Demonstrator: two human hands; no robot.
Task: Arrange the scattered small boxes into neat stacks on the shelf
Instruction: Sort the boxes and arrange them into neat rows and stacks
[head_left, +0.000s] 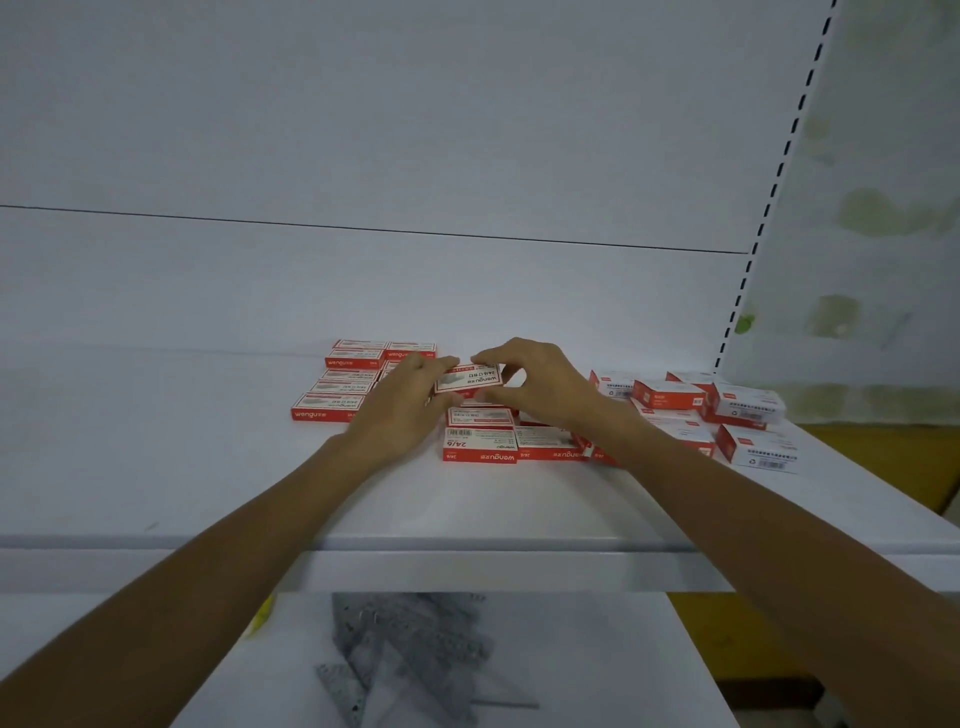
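Observation:
Both hands hold one small red-and-white box (469, 380) just above the white shelf (208, 457). My left hand (402, 410) grips its left end and my right hand (540, 382) pinches its right end between thumb and fingers. Under and in front of it lie more of the same boxes (480, 446), flat and side by side. A neat group of red boxes (345, 387) sits to the left, partly hidden by my left hand. To the right lies a loose jumble of white-and-red boxes (727, 415).
The shelf's back panel rises behind the boxes, with a slotted upright post (769, 208) at the right. A lower shelf (467, 675) below the front edge holds grey packets (410, 654). A yellow surface (893, 457) shows at the right.

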